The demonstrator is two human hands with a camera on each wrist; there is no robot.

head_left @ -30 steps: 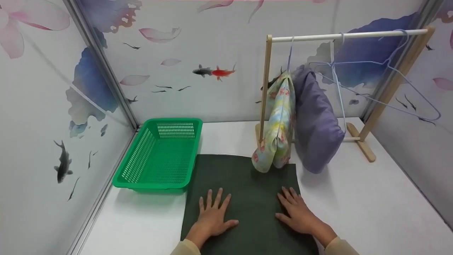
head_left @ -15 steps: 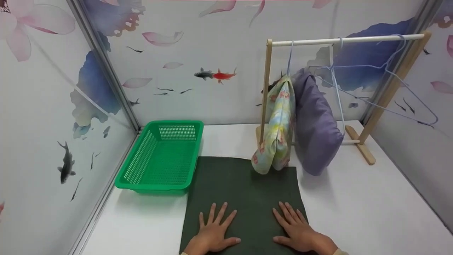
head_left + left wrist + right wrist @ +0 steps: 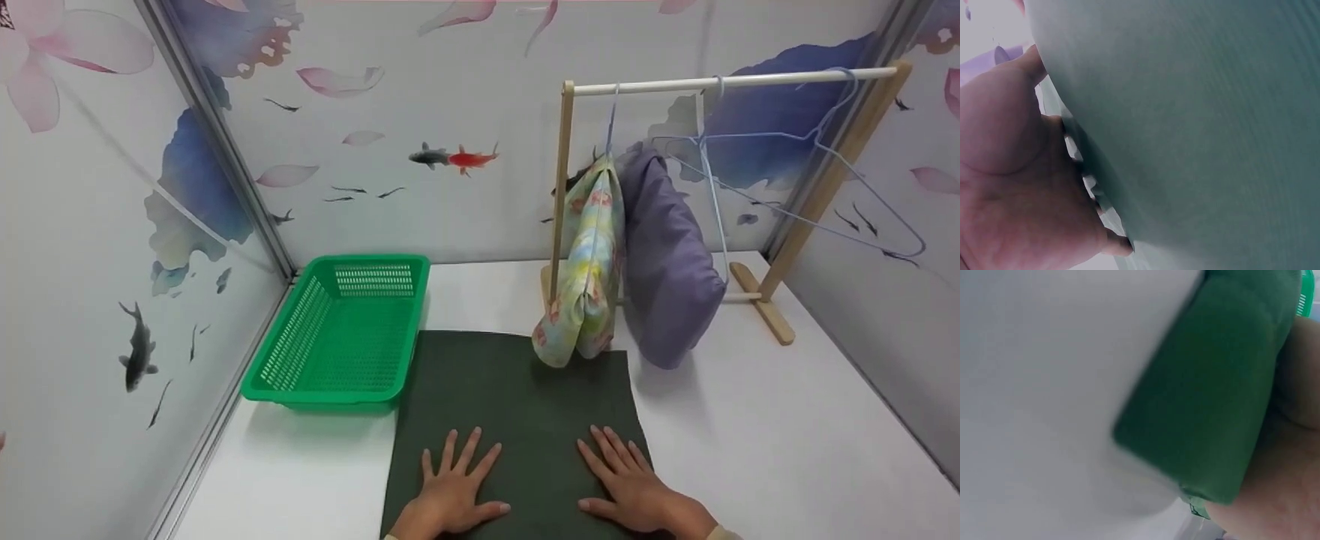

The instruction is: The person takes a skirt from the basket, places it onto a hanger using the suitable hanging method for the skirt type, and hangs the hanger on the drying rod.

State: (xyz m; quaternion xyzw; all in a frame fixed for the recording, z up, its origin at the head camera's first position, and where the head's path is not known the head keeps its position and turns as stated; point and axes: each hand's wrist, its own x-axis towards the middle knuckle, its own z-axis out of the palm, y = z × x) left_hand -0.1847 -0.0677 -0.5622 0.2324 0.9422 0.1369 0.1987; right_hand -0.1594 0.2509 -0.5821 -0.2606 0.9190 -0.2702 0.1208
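Note:
A dark green cloth (image 3: 525,397) lies spread on the white table, its far edge reaching below the hanging floral item. On its near left part rests my left hand (image 3: 454,499), palm down with the fingers spread. My right hand (image 3: 634,491) lies flat near the cloth's right edge, fingers straight and thumb out. Neither hand holds anything. In the left wrist view, the palm (image 3: 1016,169) faces the cloth (image 3: 1196,135), with the fingertips touching it. The right wrist view has a fold of the cloth (image 3: 1202,399) beside the palm (image 3: 1286,489).
A green plastic basket (image 3: 409,352) stands left of the cloth. At the back right is a rack with a white rail (image 3: 664,85) and wooden legs. From it hang a floral cloth item (image 3: 596,262), a purple one (image 3: 675,277) and bare hangers (image 3: 874,187). Printed walls enclose the table.
Both hands have slid over the cloth toward the person and then stopped, with fingers still spread. The head view has shifted slightly. The basket and rack stay in place.

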